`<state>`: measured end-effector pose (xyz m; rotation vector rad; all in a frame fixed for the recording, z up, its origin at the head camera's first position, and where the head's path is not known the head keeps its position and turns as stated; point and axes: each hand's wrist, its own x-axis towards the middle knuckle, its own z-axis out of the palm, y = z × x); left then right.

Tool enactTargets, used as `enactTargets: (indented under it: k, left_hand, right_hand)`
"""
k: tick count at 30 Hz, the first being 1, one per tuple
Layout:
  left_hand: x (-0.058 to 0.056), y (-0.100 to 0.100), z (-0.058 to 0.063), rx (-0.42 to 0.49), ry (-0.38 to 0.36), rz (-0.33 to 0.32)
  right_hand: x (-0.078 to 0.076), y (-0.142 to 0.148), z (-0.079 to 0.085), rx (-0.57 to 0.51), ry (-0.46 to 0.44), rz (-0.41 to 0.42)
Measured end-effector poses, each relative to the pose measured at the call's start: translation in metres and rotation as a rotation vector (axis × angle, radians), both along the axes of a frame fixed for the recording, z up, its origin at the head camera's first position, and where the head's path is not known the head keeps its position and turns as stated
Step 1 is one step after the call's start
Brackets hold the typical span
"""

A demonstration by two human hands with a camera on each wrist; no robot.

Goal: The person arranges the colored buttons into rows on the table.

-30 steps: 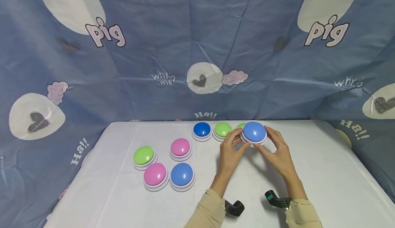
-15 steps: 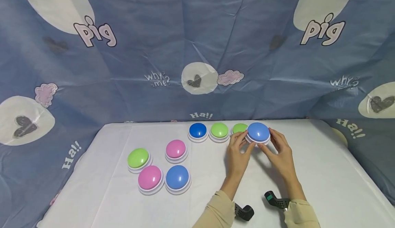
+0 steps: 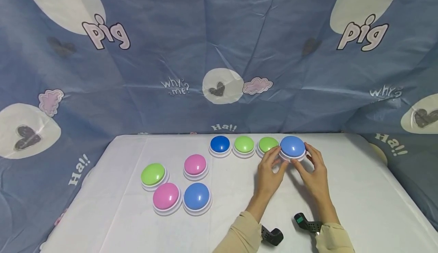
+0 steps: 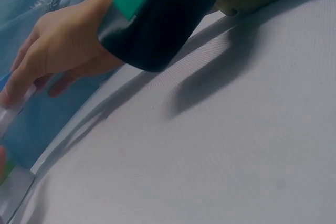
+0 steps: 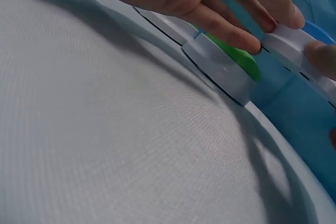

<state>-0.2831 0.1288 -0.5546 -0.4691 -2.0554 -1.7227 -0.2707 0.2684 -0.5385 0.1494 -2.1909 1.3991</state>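
Observation:
Both hands hold a light blue dome push button (image 3: 292, 146) by its white base, at the right end of the back row. My left hand (image 3: 270, 175) pinches its left side and my right hand (image 3: 314, 173) its right side. In the right wrist view the white base (image 5: 289, 45) hangs above the cloth, apart from it. Just left of it stands a green button (image 3: 268, 144), partly hidden by my left fingers. Another green button (image 3: 244, 144) and a dark blue button (image 3: 220, 144) continue the row leftward. The left wrist view shows my right hand (image 4: 68, 40) with the button's edge.
Front left on the white-covered table (image 3: 102, 215) stand a green button (image 3: 153, 174), a pink button (image 3: 165, 196), a second pink button (image 3: 195, 164) and a light blue button (image 3: 196, 196). A printed blue cloth (image 3: 154, 62) hangs behind. Each wrist wears a black camera mount (image 3: 272, 236).
Both hands have carried the light blue button a little to the right, past the second green button, which shows more now. The view has shifted slightly; the other buttons stay in place.

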Motion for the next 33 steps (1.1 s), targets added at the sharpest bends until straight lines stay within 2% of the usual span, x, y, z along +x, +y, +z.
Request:
enactTargets:
  k: [3, 8, 16, 20, 26, 33]
  left_hand:
    - [0.001, 0.000, -0.001, -0.030, -0.009, -0.013]
    - [0.003, 0.001, -0.001, -0.077, -0.031, -0.040]
    - [0.006, -0.001, -0.002, -0.273, -0.068, -0.016]
    - [0.006, -0.002, -0.003, -0.316, -0.078, -0.046]
    - [0.006, -0.004, -0.004, -0.360, -0.133, -0.108]
    - [0.005, -0.004, -0.002, -0.498, -0.168, -0.121]
  right_hand:
    - [-0.005, 0.005, -0.010, 0.025, -0.002, -0.039]
    - [-0.007, 0.008, -0.014, 0.063, -0.025, -0.065]
    - [-0.007, 0.010, -0.016, 0.111, -0.070, -0.077]
    - [-0.008, 0.011, -0.018, 0.115, -0.087, -0.077]
    - [-0.009, 0.013, -0.020, 0.119, -0.158, -0.060]
    - [-0.012, 0.016, -0.024, 0.112, -0.196, -0.016]
